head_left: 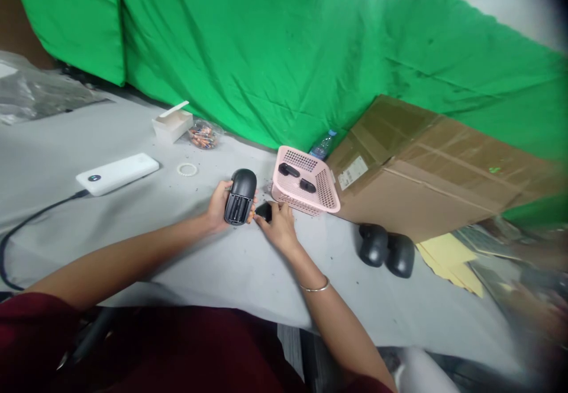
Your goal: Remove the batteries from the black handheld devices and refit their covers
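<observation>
Fig.: L hand [217, 206] w/ fingers wrapped round open-backed black plastic housing [240, 197]; R hand [280, 228] fingers [276, 211] pinch small black part [263, 211], just beside pink plastic basket [306, 183]. Risk: weak pinch → part slips, lost among dark specks [268, 188].

A grey cloth covers the table [57, 144]. Toward the left lie a crumpled plastic bag [39, 91] and a white power bank [117, 174], its black cable [26, 233] trailing over the edge. Behind them sit a small white box [172, 123], a clear bag of batteries [205, 135] and a white ring [187, 169]. Dark crumbs [268, 188] are scattered beside a pink basket [326, 186], which is just beside a flattened cardboard box [421, 168]. Two black shells [373, 245] touch near yellow paper [448, 260].
</observation>
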`<state>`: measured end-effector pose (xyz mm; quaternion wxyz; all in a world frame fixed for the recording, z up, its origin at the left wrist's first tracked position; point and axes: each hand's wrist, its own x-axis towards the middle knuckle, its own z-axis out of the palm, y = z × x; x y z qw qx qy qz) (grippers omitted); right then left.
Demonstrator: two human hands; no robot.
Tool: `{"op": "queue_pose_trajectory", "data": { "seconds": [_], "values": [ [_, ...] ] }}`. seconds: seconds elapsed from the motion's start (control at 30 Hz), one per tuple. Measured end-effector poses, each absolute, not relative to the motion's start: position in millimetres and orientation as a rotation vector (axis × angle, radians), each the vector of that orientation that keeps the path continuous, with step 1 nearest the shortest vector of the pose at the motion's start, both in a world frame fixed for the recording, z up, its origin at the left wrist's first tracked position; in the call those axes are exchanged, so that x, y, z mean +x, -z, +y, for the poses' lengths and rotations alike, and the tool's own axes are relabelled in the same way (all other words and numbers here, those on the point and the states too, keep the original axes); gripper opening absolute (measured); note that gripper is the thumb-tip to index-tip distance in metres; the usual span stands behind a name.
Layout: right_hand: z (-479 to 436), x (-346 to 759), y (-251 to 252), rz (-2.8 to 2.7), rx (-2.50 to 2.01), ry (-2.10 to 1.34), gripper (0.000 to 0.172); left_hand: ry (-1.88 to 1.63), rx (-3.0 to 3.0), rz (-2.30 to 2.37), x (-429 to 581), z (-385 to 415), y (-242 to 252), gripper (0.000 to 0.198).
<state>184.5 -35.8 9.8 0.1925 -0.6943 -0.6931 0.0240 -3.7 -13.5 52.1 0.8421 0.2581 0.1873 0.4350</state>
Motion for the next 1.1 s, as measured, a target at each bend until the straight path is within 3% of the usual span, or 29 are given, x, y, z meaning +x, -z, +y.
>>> {"op": "queue_pose_trajectory", "data": {
  "seconds": [0.23,0.37,0.47,0.9,1.1],
  "values": [
    [-36.3,177.0,-12.5,-1.971,-1.674,0.013,0.039,-1.038,0.496,0.491,-5.8,-10.0,-53.5,0.055],
    [-36.5,162.8,-16.2,-2.176,-1.437,0.0,0.048,-1.125,0.409,0.534,-7.5,-1.1,-48.2,0.054],
    [-36.3,156.2,-14.2,-2.227,-1.434,-0.088,0.043,-1.134,0.354,0.568,-7.3,2.4,-45.7,0.052],
    [-51.8,150.3,-17.5,-1.916,-1.022,-0.082,0.051,-1.079,0.381,0.654,6.9,-10.9,-38.1,0.04],
    [-56.4,148.4,-22.1,-2.083,-0.83,-0.121,0.039,-1.032,0.374,0.67,11.7,-17.2,-38.9,0.039]
  ]
}}
